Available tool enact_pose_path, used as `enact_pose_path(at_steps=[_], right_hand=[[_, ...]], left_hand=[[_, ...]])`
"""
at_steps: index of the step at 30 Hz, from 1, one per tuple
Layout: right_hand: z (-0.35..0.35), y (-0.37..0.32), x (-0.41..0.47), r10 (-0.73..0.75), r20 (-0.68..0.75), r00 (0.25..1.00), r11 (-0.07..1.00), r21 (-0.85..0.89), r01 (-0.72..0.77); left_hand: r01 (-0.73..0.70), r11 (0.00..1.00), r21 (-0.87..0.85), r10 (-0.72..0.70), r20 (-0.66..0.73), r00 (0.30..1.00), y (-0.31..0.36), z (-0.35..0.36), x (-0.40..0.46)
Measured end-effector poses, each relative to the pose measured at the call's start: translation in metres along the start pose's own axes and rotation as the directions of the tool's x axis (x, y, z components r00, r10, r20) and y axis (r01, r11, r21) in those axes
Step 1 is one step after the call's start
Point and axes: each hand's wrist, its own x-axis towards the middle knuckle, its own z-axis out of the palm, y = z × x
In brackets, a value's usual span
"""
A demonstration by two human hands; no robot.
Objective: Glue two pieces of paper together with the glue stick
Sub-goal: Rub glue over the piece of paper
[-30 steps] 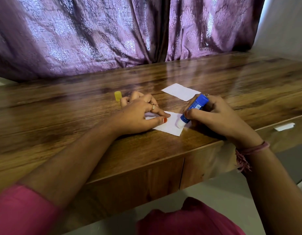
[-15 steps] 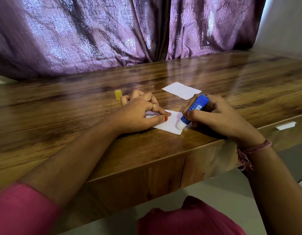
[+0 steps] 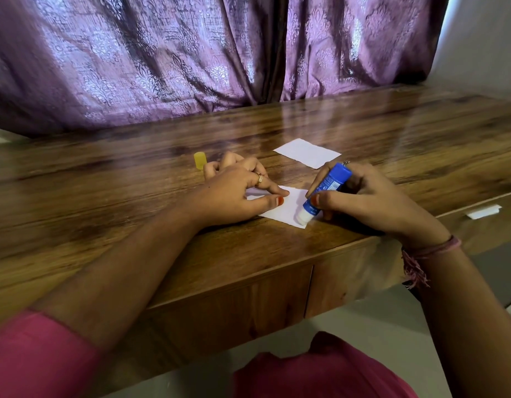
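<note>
Right hand (image 3: pixel 372 202) grips glue stick (image 3: pixel 324 191), tip on near paper (image 3: pixel 288 209); left hand (image 3: pixel 234 193) pins it flat. Second paper (image 3: pixel 306 153) behind, toward desk's far edge.

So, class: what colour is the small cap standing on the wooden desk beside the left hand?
Translucent yellow: the small plastic cap, clearest in the head view.

Nothing here can be read. The blue glue stick (image 3: pixel 326 188) carries a label with pale printing along its barrel, but the marks are too small and blurred to make out; they may be a brand name. Both papers, the near one (image 3: pixel 288 209) and the far one (image 3: pixel 307 153), show blank white faces. The yellow cap (image 3: pixel 199 160) bears no visible lettering.
</note>
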Motion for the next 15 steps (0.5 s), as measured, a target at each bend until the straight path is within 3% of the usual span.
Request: enact_pose_path(at_steps=[15], right_hand=[[0.0004, -0.0019, -0.0005, -0.02, 0.043, 0.999, 1.0, 0.021, 0.019]], left_hand=[[0.001, 1.0, -0.001, -0.001, 0.001, 1.0, 0.0007, 0.0002, -0.0009]])
